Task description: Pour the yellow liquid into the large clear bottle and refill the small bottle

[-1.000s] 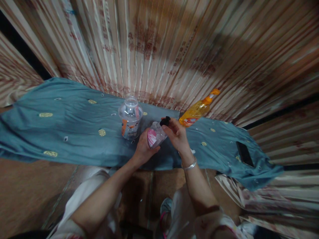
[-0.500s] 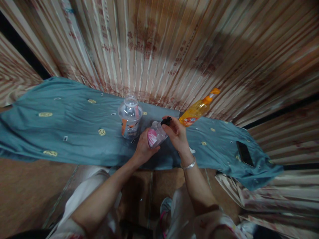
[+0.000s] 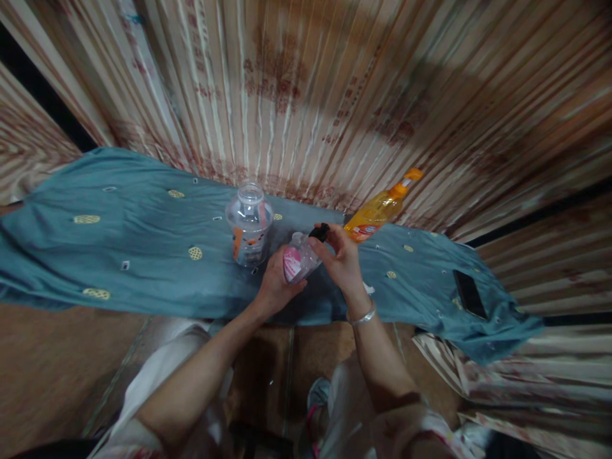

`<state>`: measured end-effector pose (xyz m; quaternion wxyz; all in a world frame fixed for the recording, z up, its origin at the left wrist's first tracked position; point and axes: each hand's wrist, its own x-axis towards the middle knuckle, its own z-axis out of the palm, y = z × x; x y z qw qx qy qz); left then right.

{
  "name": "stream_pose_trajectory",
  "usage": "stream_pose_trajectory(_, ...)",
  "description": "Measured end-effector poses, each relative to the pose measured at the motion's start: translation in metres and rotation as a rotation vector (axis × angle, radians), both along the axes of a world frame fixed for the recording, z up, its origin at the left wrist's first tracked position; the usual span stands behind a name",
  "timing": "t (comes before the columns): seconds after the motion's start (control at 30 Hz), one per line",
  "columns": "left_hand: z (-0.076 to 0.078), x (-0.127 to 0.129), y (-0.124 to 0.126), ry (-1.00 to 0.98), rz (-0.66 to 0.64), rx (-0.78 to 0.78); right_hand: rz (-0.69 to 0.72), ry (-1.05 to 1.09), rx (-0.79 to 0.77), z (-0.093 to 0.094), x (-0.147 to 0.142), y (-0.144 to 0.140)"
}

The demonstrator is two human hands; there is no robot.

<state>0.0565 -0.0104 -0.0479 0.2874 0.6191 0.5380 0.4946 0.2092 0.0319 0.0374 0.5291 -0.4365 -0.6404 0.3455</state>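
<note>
A small clear plastic bottle [image 3: 307, 259] with a pink and white label is tilted above the cloth-covered table. My left hand [image 3: 277, 280] is wrapped round its lower side. At its upper end my right hand [image 3: 340, 258] pinches a black cap [image 3: 319, 233] between thumb and fingers. I cannot tell whether the cap is still joined to the bottle. To the left of my hands stands a larger clear plastic jar [image 3: 250, 226] with an open mouth and an orange print. Just beyond my right hand is a bottle of yellow liquid [image 3: 375, 215] with an orange pump top.
A teal cloth with yellow pineapple prints [image 3: 157, 268] covers the narrow table. Near its right end lies a black phone [image 3: 469, 294]. A pleated curtain [image 3: 306, 95] hangs right behind the table. A small white scrap [image 3: 368, 289] lies beside my right wrist.
My right hand and the black cap have shifted very slightly. Everything else stays in place.
</note>
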Motion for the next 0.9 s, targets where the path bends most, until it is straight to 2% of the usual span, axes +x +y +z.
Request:
stream_pose_trajectory(0.1,0.0001,0.0006,0.0002,0.003,0.002,-0.003,-0.04,-0.021,0.014,-0.0005,-0.0008,0.0004)
stream_pose_trajectory(0.3,-0.0014,0.0014,-0.0001,-0.004,0.009,0.016,0.051,-0.009,0.029,0.0021,-0.0012,-0.0005)
stream_pose_trajectory(0.5,-0.0017,0.0013,-0.0007,-0.012,0.014,-0.009,-0.063,-0.022,0.008,0.001,-0.0032,-0.0014)
stream_pose_trajectory(0.73,0.0001,0.0009,-0.0012,-0.012,0.009,0.002,0.068,0.019,0.025,0.0039,-0.0018,-0.0012)
stream_pose_trajectory(0.9,-0.0004,0.0015,-0.001,-0.022,0.012,-0.004,-0.038,-0.017,0.011,0.0035,-0.0028,-0.0019)
